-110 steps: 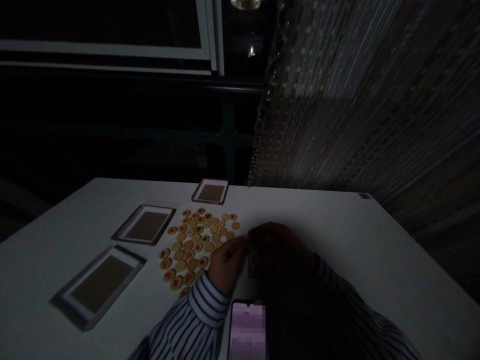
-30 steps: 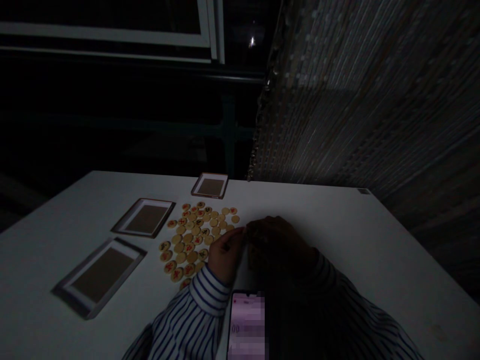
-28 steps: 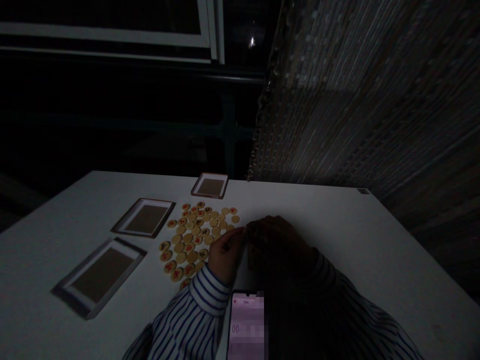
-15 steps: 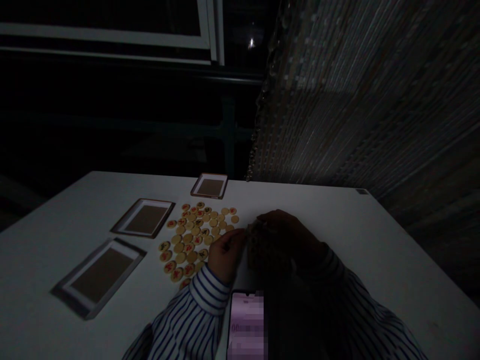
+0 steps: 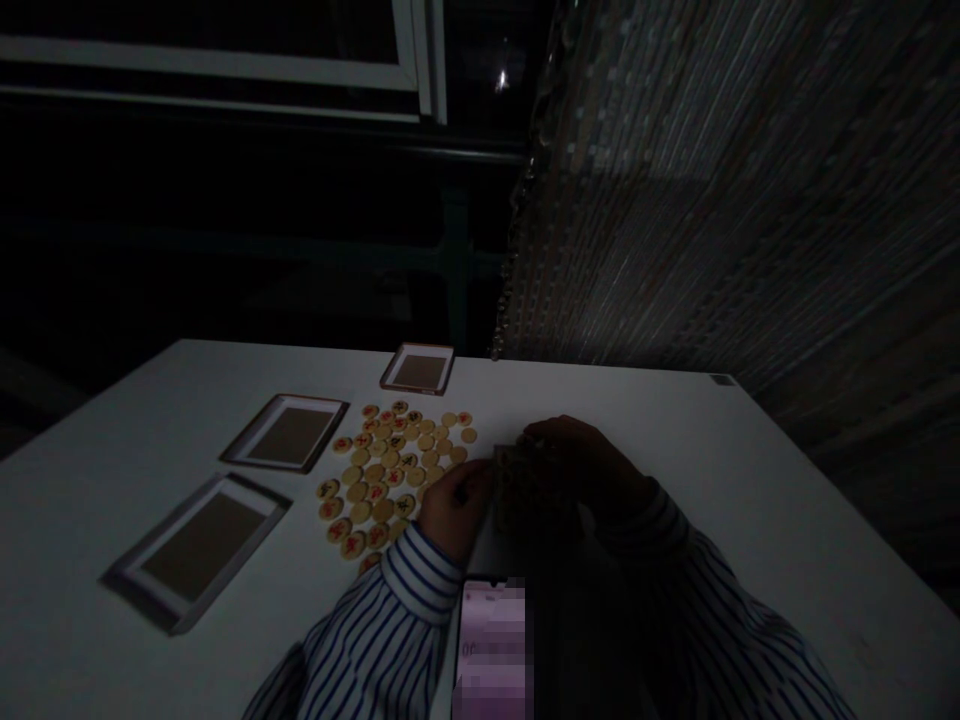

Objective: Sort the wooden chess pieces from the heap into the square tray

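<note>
Round wooden Chinese chess pieces (image 5: 375,473), some marked in red or black, some blank side up, lie spread on the white table left of my hands. My left hand (image 5: 455,503) is closed, its fingertips at the left edge of a dark, patterned box-like thing (image 5: 514,495). Over the far side of that thing is my right hand (image 5: 581,455), its fingers curled and pressed together. Heavy shadow hides most of the box-like thing and whatever small item the fingers may pinch.
Three shallow framed trays or lids stand on the white table (image 5: 750,520): a far one (image 5: 420,370), a middle one (image 5: 289,432) and a near one (image 5: 199,550). A lit phone (image 5: 491,640) lies near my body. A strand curtain (image 5: 660,200) hangs behind.
Both hands stay in almost the same place, with slight finger movement at the dark box-like thing. The view has tilted a little; the pieces lie as before.
</note>
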`<move>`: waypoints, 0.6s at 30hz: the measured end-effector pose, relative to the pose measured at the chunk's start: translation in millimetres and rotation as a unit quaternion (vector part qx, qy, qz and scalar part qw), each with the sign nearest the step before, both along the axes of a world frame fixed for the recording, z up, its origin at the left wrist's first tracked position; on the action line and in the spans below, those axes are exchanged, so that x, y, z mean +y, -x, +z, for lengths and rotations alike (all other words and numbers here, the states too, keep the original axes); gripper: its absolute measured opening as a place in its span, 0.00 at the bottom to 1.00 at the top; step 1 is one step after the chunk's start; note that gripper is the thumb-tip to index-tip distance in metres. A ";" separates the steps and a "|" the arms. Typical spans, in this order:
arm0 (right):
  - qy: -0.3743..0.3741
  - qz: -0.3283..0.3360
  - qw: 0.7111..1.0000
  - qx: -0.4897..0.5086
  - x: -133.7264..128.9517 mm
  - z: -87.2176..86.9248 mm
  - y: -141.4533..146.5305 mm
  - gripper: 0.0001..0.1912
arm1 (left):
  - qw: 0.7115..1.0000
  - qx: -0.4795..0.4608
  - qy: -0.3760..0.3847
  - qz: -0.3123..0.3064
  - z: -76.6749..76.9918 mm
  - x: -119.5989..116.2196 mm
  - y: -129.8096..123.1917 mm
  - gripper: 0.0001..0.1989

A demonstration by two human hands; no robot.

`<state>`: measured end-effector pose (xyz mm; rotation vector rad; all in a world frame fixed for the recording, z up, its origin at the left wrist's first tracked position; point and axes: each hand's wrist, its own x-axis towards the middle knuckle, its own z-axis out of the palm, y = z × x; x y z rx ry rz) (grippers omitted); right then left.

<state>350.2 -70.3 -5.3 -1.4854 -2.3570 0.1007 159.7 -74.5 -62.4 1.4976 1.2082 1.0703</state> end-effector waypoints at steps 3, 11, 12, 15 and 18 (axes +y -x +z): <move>0.014 -0.013 0.999 -0.037 1.8 -4.3 -1.6 0.10 | 1.000 0.016 -0.013 -0.005 -3.3 0.3 1.0 0.13; 0.081 -0.041 0.990 -0.107 0.6 -3.7 1.0 0.11 | 0.995 0.066 -0.070 -0.003 -0.8 -0.8 1.2 0.12; 0.086 -0.043 0.989 -0.116 0.3 -3.9 1.7 0.11 | 0.995 0.068 -0.073 -0.002 -0.8 -0.9 1.1 0.12; 0.098 -0.047 0.984 -0.143 0.3 -6.9 3.6 0.12 | 0.994 0.073 -0.079 -0.010 -3.1 -0.5 1.7 0.12; 0.105 -0.055 0.978 -0.172 1.2 -12.3 5.2 0.15 | 0.990 0.101 -0.100 -0.017 -7.2 0.8 2.9 0.12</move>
